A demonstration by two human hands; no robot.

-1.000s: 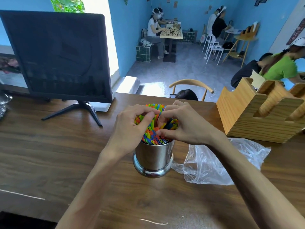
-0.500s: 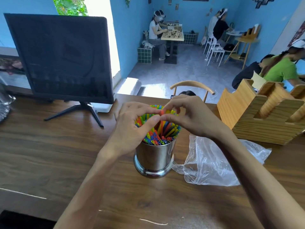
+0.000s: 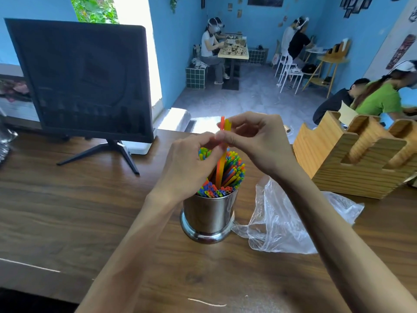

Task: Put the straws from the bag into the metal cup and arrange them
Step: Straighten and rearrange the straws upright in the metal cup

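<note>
A shiny metal cup (image 3: pixel 208 219) stands on the wooden table (image 3: pixel 67 211), packed with many coloured straws (image 3: pixel 230 172). Two straws, one orange and one yellow (image 3: pixel 222 159), stick up well above the rest. My left hand (image 3: pixel 191 163) and my right hand (image 3: pixel 257 141) meet above the cup, and both pinch these two raised straws near their upper part. The straw tips show above my fingers. The clear plastic bag (image 3: pixel 282 224) lies crumpled and flat on the table just right of the cup.
A dark monitor (image 3: pixel 83 80) on a stand sits at the back left. A wooden slotted holder (image 3: pixel 352 159) stands at the right, behind the bag. Beyond the table's far edge several people sit in a blue room.
Both hands have risen from the straw tops, drawing an orange and a yellow straw up out of the bundle. The cup and bag have stayed in place.
</note>
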